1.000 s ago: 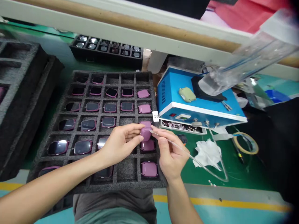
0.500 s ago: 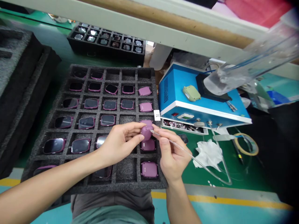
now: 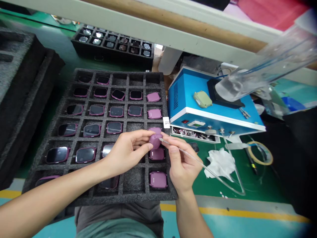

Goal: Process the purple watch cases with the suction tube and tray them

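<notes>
My left hand [image 3: 131,147] pinches a purple smartwatch case [image 3: 155,141] between thumb and fingers, over the right side of the foam tray [image 3: 99,197]. In my right hand [image 3: 184,162] is a thin metal-tipped suction pen [image 3: 165,142], its tip at the right edge of the case. A clear hose [image 3: 218,180] runs from the pen back to the blue machine [image 3: 190,96]. Beneath the hands, more purple watch cases [image 3: 158,179] lie back side up in the tray's right column. Purple-framed watches [image 3: 85,154] lie screen up in the other columns.
On the blue machine rest a pale green watch case [image 3: 203,99] and a clear plastic tube [image 3: 228,87]. A box of small parts [image 3: 190,133] sits before it, near crumpled white tissue [image 3: 220,162] and a tape roll [image 3: 260,153]. Dark foam trays [image 3: 15,99] are stacked at left; a shelf beam [image 3: 148,31] crosses above.
Hardly anything differs. Both hands keep the case and pen in nearly the same place; the view has shifted very slightly.
</notes>
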Demonstrator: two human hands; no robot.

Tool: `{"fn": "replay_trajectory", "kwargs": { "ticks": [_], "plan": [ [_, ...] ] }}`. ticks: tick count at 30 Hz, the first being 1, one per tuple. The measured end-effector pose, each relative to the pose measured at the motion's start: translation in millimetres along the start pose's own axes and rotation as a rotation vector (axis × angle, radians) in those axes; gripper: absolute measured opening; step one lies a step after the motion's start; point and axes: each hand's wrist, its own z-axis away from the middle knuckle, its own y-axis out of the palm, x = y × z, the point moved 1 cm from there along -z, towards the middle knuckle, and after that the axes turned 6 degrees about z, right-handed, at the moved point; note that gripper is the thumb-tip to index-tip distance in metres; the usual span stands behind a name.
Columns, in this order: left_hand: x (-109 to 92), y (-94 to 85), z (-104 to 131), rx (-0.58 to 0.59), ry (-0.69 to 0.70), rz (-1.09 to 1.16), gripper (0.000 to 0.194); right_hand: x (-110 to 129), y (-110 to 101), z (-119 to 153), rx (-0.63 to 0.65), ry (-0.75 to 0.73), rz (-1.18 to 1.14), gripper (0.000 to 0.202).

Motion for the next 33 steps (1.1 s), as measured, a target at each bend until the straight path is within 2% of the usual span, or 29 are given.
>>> {"fn": "replay_trajectory", "kwargs": {
  "ticks": [33],
  "plan": [
    [-2.5,0.2,-1.2,-0.009,-0.035,-0.034,0.03,-2.1,-0.4,-1.8,0.045,0.009,0.011,0.018]
  ]
}}
